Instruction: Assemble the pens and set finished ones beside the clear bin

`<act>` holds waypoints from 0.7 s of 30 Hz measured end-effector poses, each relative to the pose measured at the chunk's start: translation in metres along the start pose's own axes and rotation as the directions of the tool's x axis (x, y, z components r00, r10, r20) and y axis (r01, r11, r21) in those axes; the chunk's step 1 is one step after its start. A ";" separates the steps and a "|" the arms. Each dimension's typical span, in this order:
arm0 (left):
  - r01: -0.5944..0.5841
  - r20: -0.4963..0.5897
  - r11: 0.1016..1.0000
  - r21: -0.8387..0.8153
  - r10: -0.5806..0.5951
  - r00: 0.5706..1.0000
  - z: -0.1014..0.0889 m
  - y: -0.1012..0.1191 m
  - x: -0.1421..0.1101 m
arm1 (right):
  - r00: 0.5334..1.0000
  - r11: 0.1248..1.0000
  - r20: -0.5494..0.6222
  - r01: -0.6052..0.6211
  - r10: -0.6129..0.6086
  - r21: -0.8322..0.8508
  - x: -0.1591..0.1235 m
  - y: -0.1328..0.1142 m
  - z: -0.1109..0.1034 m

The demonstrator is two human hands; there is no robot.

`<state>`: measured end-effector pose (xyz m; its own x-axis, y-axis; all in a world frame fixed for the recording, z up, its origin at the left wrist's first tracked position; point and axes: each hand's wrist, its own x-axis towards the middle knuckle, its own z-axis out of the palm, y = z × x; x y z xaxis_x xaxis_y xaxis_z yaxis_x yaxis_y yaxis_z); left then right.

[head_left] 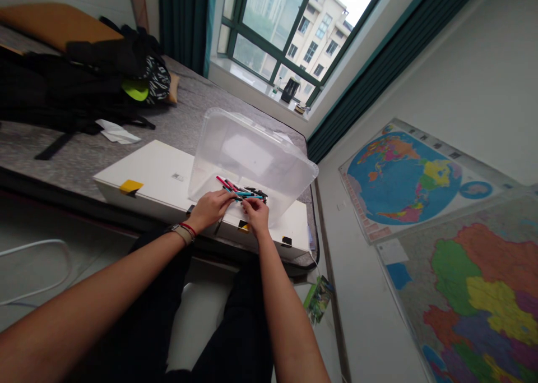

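A loose pile of slim pens (257,193), red, blue and black, lies in front of me at the open side of a translucent plastic bin (256,147). The bin rests tipped on its side on white boxes. My left hand (214,208), with a red cord and a band at the wrist, reaches the pile from the left, fingers pinched together. Close beside it, my right hand (256,212) is pinched too. A short stretch of a dark pen (238,198) shows between the two sets of fingertips; their grip partly hides it.
White boxes (153,167) with yellow and black corner tabs line the edge of a grey bed (180,116). Black bags (84,86) and a white paper (117,132) lie to the left. Wall maps (406,175) hang at the right, and a window is ahead.
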<state>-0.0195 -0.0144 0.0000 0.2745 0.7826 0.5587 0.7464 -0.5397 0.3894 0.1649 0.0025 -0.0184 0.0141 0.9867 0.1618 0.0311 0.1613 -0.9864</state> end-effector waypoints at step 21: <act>0.005 0.007 1.000 0.002 -0.005 1.000 -0.001 0.000 0.000 | 0.999 0.997 0.027 0.026 -0.025 -0.073 -0.002 -0.004 0.000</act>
<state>-0.0199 -0.0147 0.0007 0.2745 0.7875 0.5518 0.7490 -0.5350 0.3910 0.1650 -0.0001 -0.0147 -0.0133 0.9826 0.1852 0.1039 0.1856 -0.9771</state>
